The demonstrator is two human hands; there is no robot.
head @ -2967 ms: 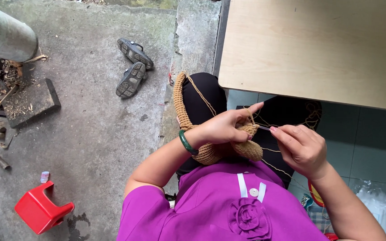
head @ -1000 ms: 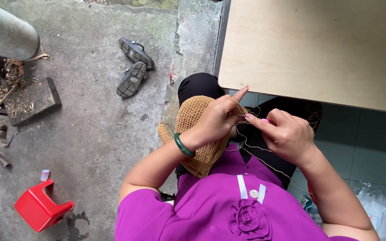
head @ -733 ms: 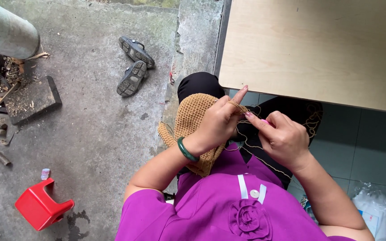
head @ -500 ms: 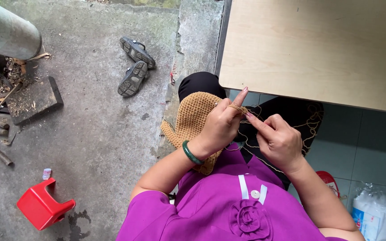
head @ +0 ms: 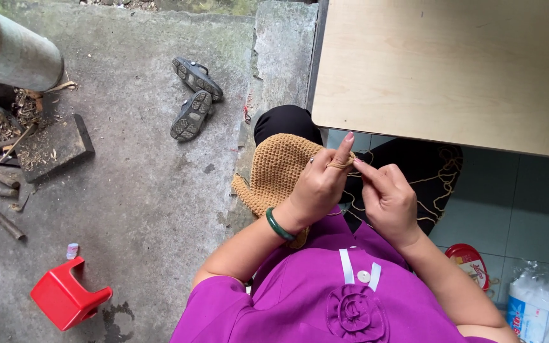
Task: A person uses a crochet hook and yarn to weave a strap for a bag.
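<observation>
On the person's lap lies a tan crochet piece, half hidden behind the left hand gripping it. Its long side runs up and down. Right hand pinches the tan yarn; any hook is hidden.

crocheted piece: tan yarn, knobbly, matt
board: pale wood, smooth
stool: glossy red plastic
floor: rough concrete

Rough grey concrete floor at left, blue-green tiles at right, pale wooden counter far right, in daylight.
</observation>
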